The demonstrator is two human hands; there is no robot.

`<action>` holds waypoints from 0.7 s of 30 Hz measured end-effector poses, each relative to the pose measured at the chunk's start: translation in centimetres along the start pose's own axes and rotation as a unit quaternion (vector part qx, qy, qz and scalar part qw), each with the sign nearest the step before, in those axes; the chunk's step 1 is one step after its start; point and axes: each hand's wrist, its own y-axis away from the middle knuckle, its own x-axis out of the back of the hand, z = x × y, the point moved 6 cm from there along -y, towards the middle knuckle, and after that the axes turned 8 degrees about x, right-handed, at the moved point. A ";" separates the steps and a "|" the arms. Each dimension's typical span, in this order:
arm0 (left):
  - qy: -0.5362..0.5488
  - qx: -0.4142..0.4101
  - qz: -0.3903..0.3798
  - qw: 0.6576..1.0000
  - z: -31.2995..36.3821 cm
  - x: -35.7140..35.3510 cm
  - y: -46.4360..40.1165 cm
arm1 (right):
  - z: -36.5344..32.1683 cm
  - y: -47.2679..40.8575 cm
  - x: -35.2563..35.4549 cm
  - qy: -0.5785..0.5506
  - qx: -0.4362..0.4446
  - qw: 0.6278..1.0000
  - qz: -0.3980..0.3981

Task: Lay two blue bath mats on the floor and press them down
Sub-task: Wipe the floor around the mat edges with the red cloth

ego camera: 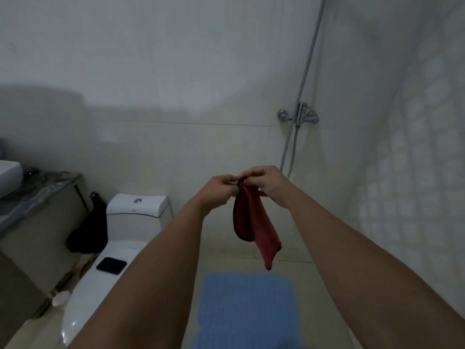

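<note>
Pale tiled floor [314,285] carries one blue bath mat [247,308], lying flat at 6 o'clock. A white toilet [105,268] stands on the floor at 8 o'clock of the mat, just beside it. A vanity cabinet [32,222] stands at 9 o'clock.

The single head-worn view looks forward and slightly down from standing height. It faces the tiled wall [201,71], with the floor [327,298] below.

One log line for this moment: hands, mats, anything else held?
left hand: pinches red cloth top | right hand: pinches same | blue mat: flat on floor | second mat: not seen
</note>
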 end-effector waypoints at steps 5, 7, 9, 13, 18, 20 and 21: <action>0.018 0.001 -0.028 0.999 -0.1 0.8 0.8 | -2.9 -1.1 0.7 0.018 0.059 0.997 0.038; 0.049 -0.017 0.009 0.999 -0.1 2.0 1.3 | -3.1 -1.6 0.5 0.047 0.079 0.995 0.046; 0.072 -0.020 0.045 0.996 -0.6 3.8 2.0 | -2.7 -2.2 -0.5 0.065 0.091 0.993 0.039; 0.031 0.000 0.050 0.998 -2.7 6.5 3.4 | -2.0 -3.5 -4.6 0.049 0.094 0.994 0.015; 0.055 0.021 0.130 0.990 -6.3 11.2 5.2 | -2.0 -6.1 -11.4 0.045 0.093 0.992 -0.069; 0.039 0.041 0.191 0.980 -7.7 14.2 6.1 | -1.8 -7.6 -14.1 0.038 0.086 0.988 -0.119; 0.012 0.050 0.227 0.973 -8.2 15.8 6.8 | -1.8 -8.4 -15.6 0.042 0.084 0.985 -0.146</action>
